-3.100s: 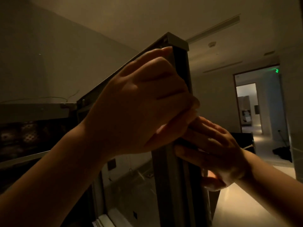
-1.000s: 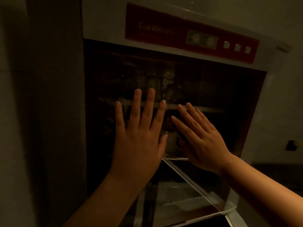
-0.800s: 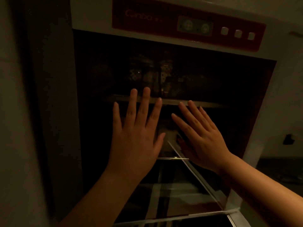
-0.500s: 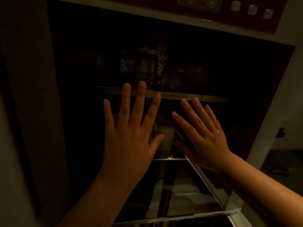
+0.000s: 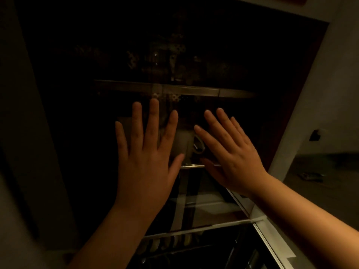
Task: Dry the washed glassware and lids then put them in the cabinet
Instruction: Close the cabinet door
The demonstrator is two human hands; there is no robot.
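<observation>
The cabinet's dark glass door [image 5: 77,113] fills the head view. My left hand [image 5: 147,162] lies flat against the glass with its fingers spread and straight. My right hand [image 5: 231,154] lies flat beside it, fingers straight and slanted up to the left. Behind the glass, between my hands, a pale cup with a handle [image 5: 184,142] stands on a lower shelf. A metal shelf rail [image 5: 194,91] crosses above my fingertips, and faint glassware [image 5: 171,61] shows dimly on the shelf above it. Neither hand holds anything.
The cabinet's white frame [image 5: 303,98] runs down the right side. A lower glass door [image 5: 223,247] begins below a pale strip. A grey wall [image 5: 25,171] stands at the left. The room is very dim.
Three seconds ago both hands gripped the edge of the swung-out door; now they press flat on the door's glass front. Over the last second the view dropped, and the hands stayed put.
</observation>
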